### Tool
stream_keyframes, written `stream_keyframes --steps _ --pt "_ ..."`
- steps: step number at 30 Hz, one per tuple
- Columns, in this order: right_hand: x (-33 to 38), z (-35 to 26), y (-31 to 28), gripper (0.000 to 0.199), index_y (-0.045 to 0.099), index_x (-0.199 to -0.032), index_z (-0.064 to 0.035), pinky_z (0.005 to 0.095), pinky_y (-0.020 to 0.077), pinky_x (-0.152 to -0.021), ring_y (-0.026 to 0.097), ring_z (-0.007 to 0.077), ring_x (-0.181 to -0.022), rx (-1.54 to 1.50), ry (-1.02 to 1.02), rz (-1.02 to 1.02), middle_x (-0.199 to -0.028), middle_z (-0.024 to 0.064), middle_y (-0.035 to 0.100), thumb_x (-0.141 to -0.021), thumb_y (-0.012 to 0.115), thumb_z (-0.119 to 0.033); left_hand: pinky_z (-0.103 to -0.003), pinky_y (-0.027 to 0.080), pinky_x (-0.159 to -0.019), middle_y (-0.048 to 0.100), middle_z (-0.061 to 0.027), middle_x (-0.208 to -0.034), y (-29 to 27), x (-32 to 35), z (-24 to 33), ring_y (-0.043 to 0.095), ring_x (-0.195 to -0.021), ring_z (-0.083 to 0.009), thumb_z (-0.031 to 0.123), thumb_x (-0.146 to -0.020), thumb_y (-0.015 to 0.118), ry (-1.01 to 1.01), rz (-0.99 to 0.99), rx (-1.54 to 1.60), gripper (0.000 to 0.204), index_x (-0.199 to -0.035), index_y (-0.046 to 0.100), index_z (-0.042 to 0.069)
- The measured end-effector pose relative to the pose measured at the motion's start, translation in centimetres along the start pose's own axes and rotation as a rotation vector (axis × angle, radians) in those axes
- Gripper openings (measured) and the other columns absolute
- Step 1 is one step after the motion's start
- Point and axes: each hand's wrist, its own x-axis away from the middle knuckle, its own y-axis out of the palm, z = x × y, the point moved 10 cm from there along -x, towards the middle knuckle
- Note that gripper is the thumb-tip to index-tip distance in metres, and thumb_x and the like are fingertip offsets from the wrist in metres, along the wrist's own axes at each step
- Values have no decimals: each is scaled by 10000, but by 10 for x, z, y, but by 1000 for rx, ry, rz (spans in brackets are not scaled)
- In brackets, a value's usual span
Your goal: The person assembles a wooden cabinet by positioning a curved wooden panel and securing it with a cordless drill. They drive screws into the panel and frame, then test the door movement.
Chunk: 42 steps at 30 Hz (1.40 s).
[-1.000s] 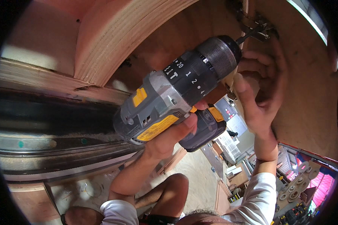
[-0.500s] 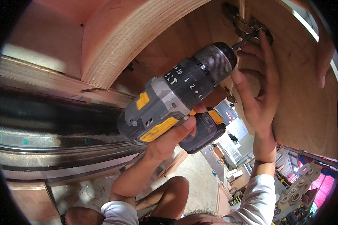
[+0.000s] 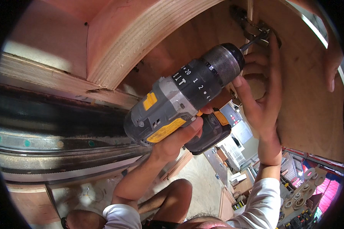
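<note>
My left hand (image 3: 174, 144) is wrapped round the handle of a grey, black and yellow cordless drill (image 3: 176, 97), which tilts up to the right. Its dark driver bit (image 3: 251, 42) reaches a metal cabinet hinge (image 3: 253, 27) at the wooden door panel (image 3: 307, 103). Beside the bit is my right hand (image 3: 266, 105), its index finger stretched to the bit's tip at the hinge and its thumb held apart near the chuck. Whether a screw sits at the tip, I cannot make out.
Another person's hand (image 3: 332, 68) is by the panel's upper right edge. A curved plywood edge (image 3: 141, 42) arches over the drill at left, above a dark metal rail (image 3: 57, 122). A second hinge (image 3: 235, 97) shows behind my right thumb. Tape rolls (image 3: 300, 198) lie lower right.
The drill and my left hand have shifted slightly right in the picture. The bit's tip stays at the hinge, and my right index finger remains beside it.
</note>
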Motion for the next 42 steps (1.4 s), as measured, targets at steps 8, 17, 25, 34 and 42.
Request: stream_keyframes --steps 8,17,25,34,42 --pt "2 -1 -2 784 295 -1544 8 265 500 -814 633 126 -861 76 49 24 -936 60 658 -878 700 -70 -276 462 -701 603 -104 -1183 -7 6 -8 547 -777 -118 131 -961 576 -71 19 -49 320 -1260 535 25" --pt "3 -3 -1 834 295 -1554 -43 291 550 -765 682 153 -837 -47 91 24 -951 99 698 -857 752 -78 -300 461 -691 579 -143 -1181 -8 6 -9 555 -754 -145 163 -956 591 -79 29 -37 336 -1242 513 4" --pt "3 -4 2 854 234 -1573 -51 300 561 -769 685 178 -897 -139 101 -34 -1065 119 690 -874 723 -81 -302 463 -673 594 -134 -1094 -8 4 -8 550 -713 -134 241 -946 635 -64 12 -56 375 -1189 527 -23" --pt "4 -3 6 869 202 -1579 -40 287 561 -792 651 166 -919 -190 117 -40 -1168 151 666 -875 711 -72 -284 473 -649 616 -149 -1058 -9 1 -3 559 -658 -117 304 -917 663 -40 33 18 421 -1144 547 -31" --pt "4 -3 5 844 220 -1574 -37 295 563 -802 649 163 -930 -169 113 -18 -1186 150 670 -888 710 -86 -281 481 -652 601 -145 -1077 -8 2 0 563 -657 -119 301 -931 641 -53 56 46 399 -1131 552 -33"
